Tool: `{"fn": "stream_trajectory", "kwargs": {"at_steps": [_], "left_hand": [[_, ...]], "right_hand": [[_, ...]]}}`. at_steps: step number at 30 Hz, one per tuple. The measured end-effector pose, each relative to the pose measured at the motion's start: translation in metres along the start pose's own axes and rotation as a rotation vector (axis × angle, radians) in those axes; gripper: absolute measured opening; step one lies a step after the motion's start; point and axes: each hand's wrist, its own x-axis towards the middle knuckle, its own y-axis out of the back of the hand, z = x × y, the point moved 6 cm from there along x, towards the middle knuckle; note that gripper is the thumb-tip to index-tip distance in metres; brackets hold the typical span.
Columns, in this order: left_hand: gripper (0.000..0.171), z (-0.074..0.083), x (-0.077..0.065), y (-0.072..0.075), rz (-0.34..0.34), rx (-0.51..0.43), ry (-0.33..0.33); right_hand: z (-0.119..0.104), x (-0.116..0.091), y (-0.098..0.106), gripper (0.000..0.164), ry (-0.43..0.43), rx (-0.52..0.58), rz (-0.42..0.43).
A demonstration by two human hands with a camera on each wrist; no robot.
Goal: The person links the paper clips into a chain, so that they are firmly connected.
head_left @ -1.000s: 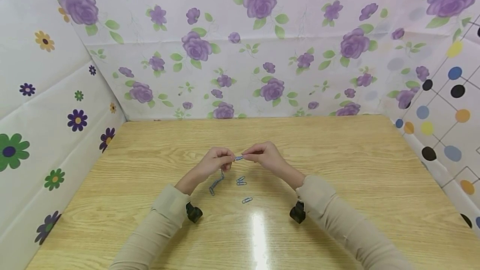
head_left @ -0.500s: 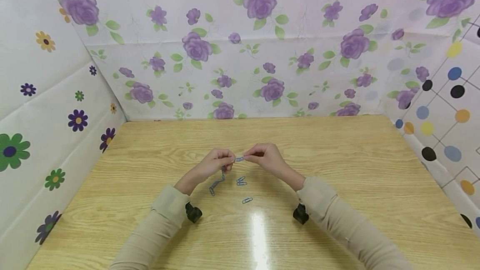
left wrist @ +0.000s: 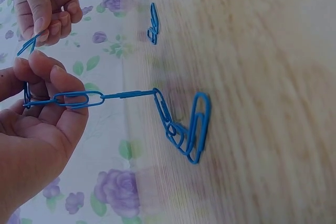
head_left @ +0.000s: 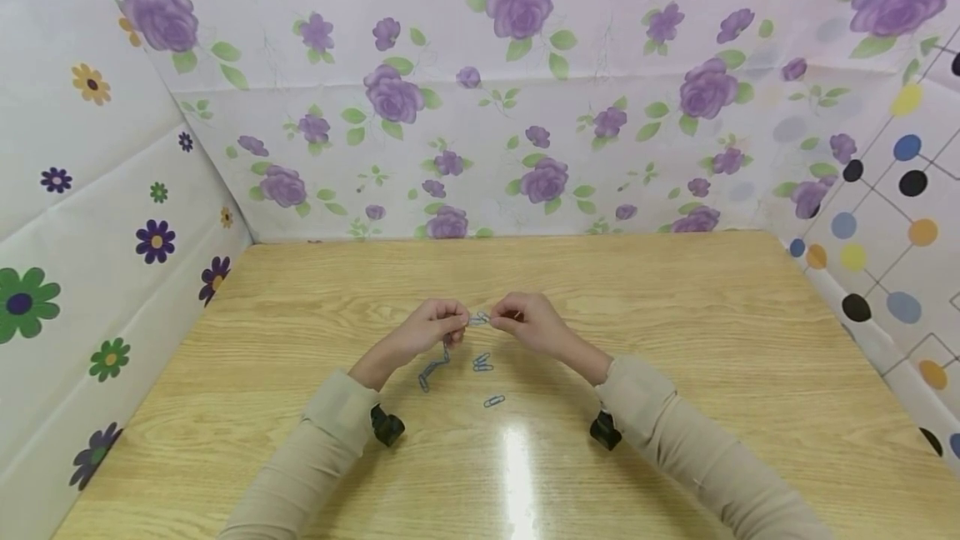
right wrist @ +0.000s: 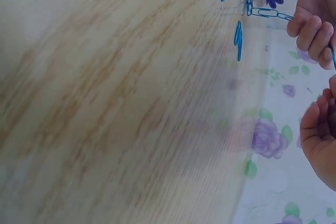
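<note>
My left hand (head_left: 429,328) pinches a chain of linked blue paper clips (left wrist: 128,95) between thumb and fingers. From this hand the chain hangs down, and its lower end lies folded on the table. My right hand (head_left: 534,325), just to the right, pinches the end of a blue paper clip (left wrist: 27,45). This clip meets another clip end that sticks out of the left fingertips; they cross at an angle, and whether they are hooked together I cannot tell. Part of the chain is hidden inside the left fingers.
Below the hands, a few loose blue paper clips (head_left: 483,363) lie close together on the wooden table (head_left: 712,340). A single paper clip (head_left: 494,401) lies nearer the front. Patterned cloth walls (head_left: 465,148) stand behind and at both sides.
My right hand has shifted slightly right and toward me. The clips between the hands, nearly in line before, now stand at an angle. My left hand has barely moved.
</note>
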Motion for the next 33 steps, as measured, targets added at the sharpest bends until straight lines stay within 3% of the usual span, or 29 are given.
{"fn": "stream_trajectory", "kwargs": {"at_steps": [8, 15, 33], "left_hand": [[0.019, -0.001, 0.0, -0.001, -0.015, 0.031, 0.008], [0.02, 0.0, 0.0, -0.002, -0.027, 0.037, 0.0], [0.021, 0.003, -0.001, -0.005, -0.045, -0.017, -0.03]], "right_hand": [[-0.003, -0.001, -0.003, 0.007, 0.035, -0.113, -0.07], [-0.011, -0.001, -0.003, 0.007, 0.135, -0.229, -0.074], [-0.021, -0.002, -0.001, 0.008, 0.223, -0.297, -0.074]]}}
